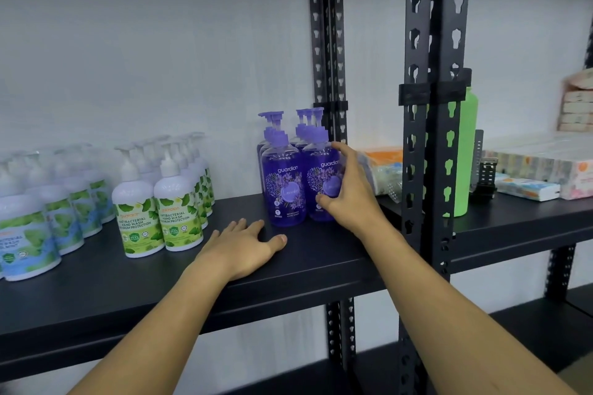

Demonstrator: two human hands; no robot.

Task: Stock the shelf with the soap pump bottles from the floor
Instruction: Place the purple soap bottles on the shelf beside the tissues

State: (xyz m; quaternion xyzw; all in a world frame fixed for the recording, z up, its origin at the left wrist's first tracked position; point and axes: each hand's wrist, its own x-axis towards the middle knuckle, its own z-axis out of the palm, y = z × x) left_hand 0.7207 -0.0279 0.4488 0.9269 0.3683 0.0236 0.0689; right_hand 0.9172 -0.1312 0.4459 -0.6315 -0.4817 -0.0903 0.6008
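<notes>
Several purple soap pump bottles (284, 183) stand in two rows on the black shelf (128, 292), near its right end. My right hand (348, 192) grips the front right purple bottle (321, 176) from its right side, thumb low on the label. My left hand (247, 242) rests flat on the shelf board just in front of the purple bottles, fingers straight. To the left stand rows of white bottles with green labels (160, 205) and, further left, white bottles with blue-green labels (29, 234).
Black perforated uprights (433, 138) stand right of my right hand. Beyond them a second shelf holds a green bottle (465, 154), tissue packs (539, 167) and a plastic-wrapped pack (383, 170). A lower shelf (529, 330) lies beneath.
</notes>
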